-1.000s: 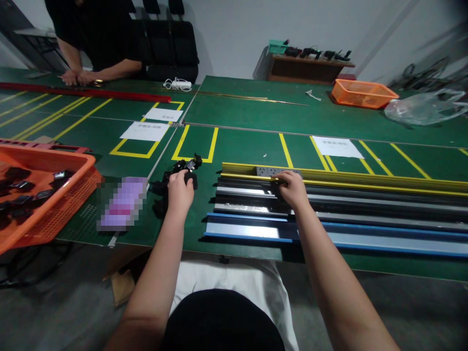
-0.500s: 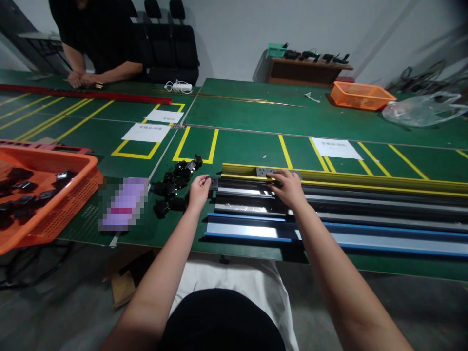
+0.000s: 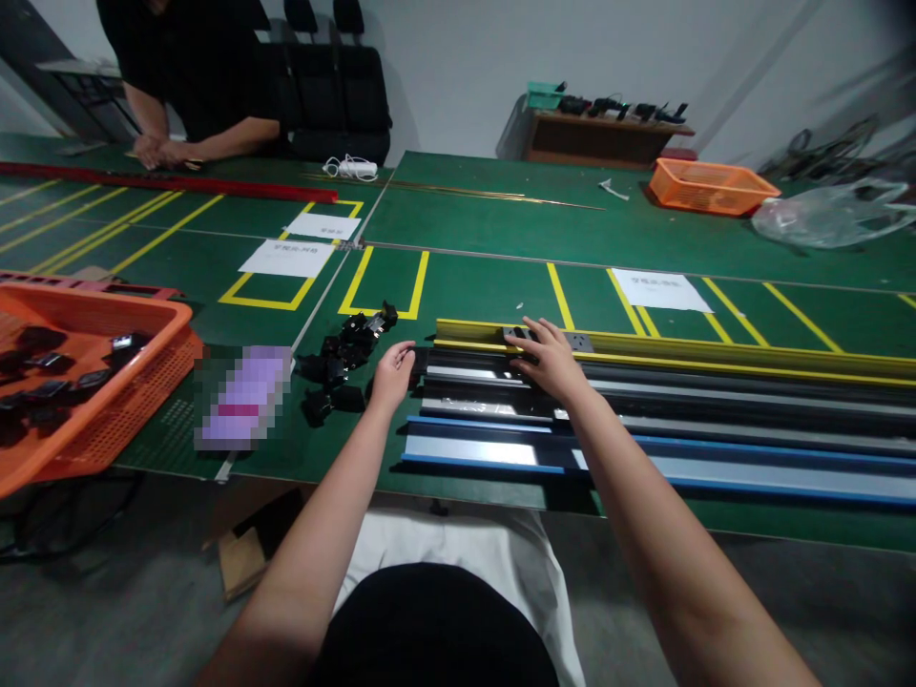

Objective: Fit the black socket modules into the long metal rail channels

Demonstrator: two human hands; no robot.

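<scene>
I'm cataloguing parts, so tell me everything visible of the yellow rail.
The yellow rail is a long, straight channel with raised edges, possibly metal. It lies on the green table, beyond the other rails; its left end shows, its right runs out of view. At least one gray slotted block sits inside. The right hand's grip is spread over it; contact with the rail is unclear.

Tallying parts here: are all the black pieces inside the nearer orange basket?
No, a pile of black pieces lies on the green table outside that orange basket.
</scene>
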